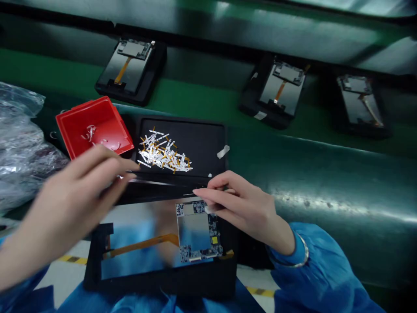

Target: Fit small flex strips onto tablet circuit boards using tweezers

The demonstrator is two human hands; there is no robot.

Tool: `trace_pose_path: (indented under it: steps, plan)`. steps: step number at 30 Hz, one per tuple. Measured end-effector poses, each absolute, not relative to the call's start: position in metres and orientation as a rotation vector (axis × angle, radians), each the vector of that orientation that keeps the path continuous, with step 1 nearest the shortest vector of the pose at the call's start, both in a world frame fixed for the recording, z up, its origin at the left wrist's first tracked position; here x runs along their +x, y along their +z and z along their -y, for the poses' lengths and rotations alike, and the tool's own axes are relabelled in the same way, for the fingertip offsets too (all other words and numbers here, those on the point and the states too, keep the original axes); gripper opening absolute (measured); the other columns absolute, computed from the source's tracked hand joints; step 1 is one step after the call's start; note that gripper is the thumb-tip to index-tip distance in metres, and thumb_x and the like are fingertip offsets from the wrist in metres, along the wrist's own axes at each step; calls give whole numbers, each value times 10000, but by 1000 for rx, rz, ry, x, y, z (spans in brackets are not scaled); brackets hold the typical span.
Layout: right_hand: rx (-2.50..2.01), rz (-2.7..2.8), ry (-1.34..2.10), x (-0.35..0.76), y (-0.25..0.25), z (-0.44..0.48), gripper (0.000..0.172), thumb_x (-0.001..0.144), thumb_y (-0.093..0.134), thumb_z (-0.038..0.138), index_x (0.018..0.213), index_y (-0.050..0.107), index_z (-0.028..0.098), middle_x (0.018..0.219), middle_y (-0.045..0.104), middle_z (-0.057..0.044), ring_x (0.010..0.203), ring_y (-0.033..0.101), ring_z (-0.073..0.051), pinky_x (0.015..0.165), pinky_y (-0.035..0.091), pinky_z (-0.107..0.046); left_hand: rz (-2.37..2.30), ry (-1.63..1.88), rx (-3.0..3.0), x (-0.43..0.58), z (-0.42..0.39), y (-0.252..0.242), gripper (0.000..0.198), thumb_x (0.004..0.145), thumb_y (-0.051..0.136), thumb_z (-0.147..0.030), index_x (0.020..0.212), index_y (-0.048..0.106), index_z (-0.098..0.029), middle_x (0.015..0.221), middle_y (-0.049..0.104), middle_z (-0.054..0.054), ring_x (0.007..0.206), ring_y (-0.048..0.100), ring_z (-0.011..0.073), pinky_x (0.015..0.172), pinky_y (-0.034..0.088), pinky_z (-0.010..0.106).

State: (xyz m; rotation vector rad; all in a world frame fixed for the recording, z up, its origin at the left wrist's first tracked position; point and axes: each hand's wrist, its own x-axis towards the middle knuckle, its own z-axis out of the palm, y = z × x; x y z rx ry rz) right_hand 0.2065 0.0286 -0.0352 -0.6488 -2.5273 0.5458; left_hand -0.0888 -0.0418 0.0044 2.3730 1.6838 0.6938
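My left hand (74, 191) hovers blurred over the near edge of a black tray (208, 130), its fingers pressed together in a pinch; what they hold is too small to see. My right hand (241, 206) rests on the top of a circuit board (198, 230), fingers pinched on something small at the board's upper edge. The board sits on a mirror-like panel in a black holder (156, 278) on my lap, with an orange flex cable (140, 245) running left from it. A pile of small white and orange strips (163, 152) lies in the tray.
A red bin (94, 126) with a few white scraps stands left of the tray. A crinkled plastic bag (22, 148) lies at far left. Three black holders with panels (132, 69) (276, 91) (361, 104) ride the green conveyor (202, 95) behind. A white scrap (223, 151) lies in the tray.
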Motion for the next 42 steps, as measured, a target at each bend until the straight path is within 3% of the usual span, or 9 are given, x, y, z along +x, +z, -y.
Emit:
trace_pose_path:
  steps: [4,12,16,19,24,30,35,39,42]
  plan:
    - [-678,2546,559,206,-36,-27,270,1012,381,199,1021,651,196,862,629,-28,562,575,-60,479,439,-169,-1468,625,2337,-36,44,-2,146,975,504,-154,1095,583,-181,1059,627,46,926,638,145,820,547,262]
    - [-1226,2480,1302,193,-17,-29,201,963,494,362,837,575,227,666,594,54,460,518,-60,476,404,-176,-1293,667,2161,-32,37,-15,215,975,457,-107,1171,538,-142,1100,682,47,983,671,106,888,556,210]
    - [-1184,2652,950,195,-8,-32,131,945,516,303,926,614,219,757,573,22,510,468,-67,445,313,-182,-1177,654,2445,-32,40,-19,210,980,450,-91,1148,574,-104,1154,710,82,1097,667,159,971,540,282]
    - [-959,2851,605,203,-4,-34,228,936,485,211,1076,664,241,901,547,-30,566,463,-82,426,253,-185,-1113,604,2712,-31,42,-22,207,984,468,-115,1143,589,-63,1228,689,144,1187,637,253,983,544,383]
    - [-834,2874,705,213,-10,-39,331,947,498,215,1232,658,271,995,514,-50,576,471,-73,459,371,-201,-1148,564,2766,-28,39,-20,186,991,438,-109,1081,597,-76,1131,725,150,1096,687,247,890,582,363]
    - [-759,2585,1180,219,-25,-49,275,949,535,217,1170,696,251,962,533,-40,664,530,-89,594,500,-232,-1212,523,2675,-22,31,-15,165,967,478,-105,1103,573,-97,1031,721,119,933,707,235,779,586,361]
    - [-833,2057,1092,228,-12,-43,181,958,577,276,981,756,298,962,611,-40,794,599,-162,638,531,-305,-1126,545,2566,-19,26,-15,235,963,488,-104,1189,550,-101,1178,688,111,1056,680,200,878,578,321]
    - [-988,1600,1156,219,-11,-39,323,993,532,334,712,651,229,682,564,-4,489,488,-88,377,344,-237,-1033,512,2591,-22,26,-13,237,960,500,-82,1189,559,-90,1234,681,112,1127,659,201,917,570,318]
    - [-986,1572,1545,210,-24,-45,274,1006,497,397,788,498,231,650,593,47,366,466,-48,297,302,-195,-1002,499,2625,-25,28,-14,257,968,500,-95,1220,555,-106,1317,648,108,1218,617,200,962,555,317]
